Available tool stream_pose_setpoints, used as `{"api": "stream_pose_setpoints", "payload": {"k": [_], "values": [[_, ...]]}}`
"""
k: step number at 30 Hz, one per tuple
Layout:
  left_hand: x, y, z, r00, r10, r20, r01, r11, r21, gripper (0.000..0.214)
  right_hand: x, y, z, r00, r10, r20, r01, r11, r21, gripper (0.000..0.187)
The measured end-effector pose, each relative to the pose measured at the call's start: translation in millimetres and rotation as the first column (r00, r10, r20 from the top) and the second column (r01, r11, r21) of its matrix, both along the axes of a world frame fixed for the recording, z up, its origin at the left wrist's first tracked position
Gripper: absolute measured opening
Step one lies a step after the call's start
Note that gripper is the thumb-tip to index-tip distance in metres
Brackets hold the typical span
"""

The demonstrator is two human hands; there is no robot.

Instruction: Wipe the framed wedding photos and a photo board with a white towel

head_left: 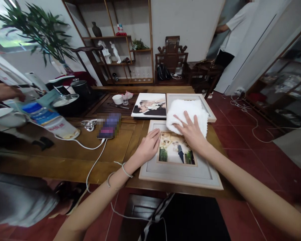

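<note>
A framed wedding picture in a pale wooden frame lies flat at the table's front edge. My left hand rests on the frame's left side, fingers stretched out and lying flat, holding nothing. On the upper right of the same frame, my right hand presses a folded white cloth, its fingers spread over the fabric. The cloth also covers much of a second pale frame behind. Left of that frame is a photo panel showing people in black and white clothes.
A charging phone, a tilted plastic bottle, a white bowl and a dark pot occupy the left side of the table. Another person's hand shows at far left. A person in white stands back right.
</note>
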State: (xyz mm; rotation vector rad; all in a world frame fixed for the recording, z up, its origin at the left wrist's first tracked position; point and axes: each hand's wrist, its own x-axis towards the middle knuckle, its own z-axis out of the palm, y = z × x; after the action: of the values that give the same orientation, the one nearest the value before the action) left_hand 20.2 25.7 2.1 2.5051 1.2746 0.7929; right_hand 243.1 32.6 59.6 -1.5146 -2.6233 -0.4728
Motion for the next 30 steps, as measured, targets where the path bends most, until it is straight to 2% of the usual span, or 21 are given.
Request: {"api": "stream_pose_setpoints", "payload": {"k": [2,4,9,12,14,16,18,20,25,27,30], "values": [[0.2,0.1,0.1,1.0,0.003,0.008,-0.003,1.0,-0.008,0.039,-8.4,-2.1,-4.6,0.999,-0.008,0.037,0.011,0.998,-0.064,0.067],[0.9,0.1,0.4,1.0,0.002,0.012,-0.002,1.0,-0.009,0.038,-17.5,-15.2,-8.1,0.998,-0.007,0.064,0.017,0.988,-0.151,0.064],[3.0,-1.0,0.9,0.999,0.034,0.001,-0.034,0.999,-0.02,0.039,-32.3,-85.3,0.3,0.997,0.065,0.029,-0.051,0.938,-0.343,0.062],[3.0,-1.7,0.8,0.999,0.037,-0.005,-0.037,0.999,-0.03,0.04,-33.0,-130.9,9.5,0.993,0.119,-0.019,-0.114,0.864,-0.49,0.065],[2.6,-1.8,0.5,0.999,0.033,-0.005,-0.033,0.999,-0.031,0.04,-30.8,-150.5,12.8,0.986,0.155,-0.054,-0.159,0.824,-0.543,0.066],[2.3,-1.6,0.1,1.0,0.027,-0.006,-0.027,0.999,-0.022,0.04,-28.0,-157.6,12.8,0.982,0.171,-0.08,-0.187,0.817,-0.546,0.068],[2.0,-1.4,-0.2,1.0,0.021,-0.012,-0.021,1.0,-0.013,0.04,-24.8,-151.9,9.5,0.983,0.156,-0.093,-0.181,0.845,-0.504,0.071],[1.8,-1.2,-0.3,1.0,0.017,-0.023,-0.018,1.0,-0.013,0.04,-20.3,-135.2,4.0,0.987,0.135,-0.09,-0.161,0.881,-0.445,0.073],[1.6,-1.5,-0.1,1.0,0.004,-0.001,-0.004,1.0,-0.011,0.039,-8.1,-68.2,-8.3,0.999,0.014,-0.033,-0.021,0.972,-0.234,0.071],[1.7,-2.3,1.2,1.0,0.008,0.029,-0.007,1.0,-0.028,0.039,-10.5,-44.8,-9.1,0.999,-0.037,-0.013,0.034,0.981,-0.194,0.068],[1.6,-4.3,5.7,0.994,0.021,0.104,-0.016,0.998,-0.055,0.042,-28.6,-27.6,-6.9,0.998,-0.057,0.005,0.057,0.971,-0.233,0.067]]}}
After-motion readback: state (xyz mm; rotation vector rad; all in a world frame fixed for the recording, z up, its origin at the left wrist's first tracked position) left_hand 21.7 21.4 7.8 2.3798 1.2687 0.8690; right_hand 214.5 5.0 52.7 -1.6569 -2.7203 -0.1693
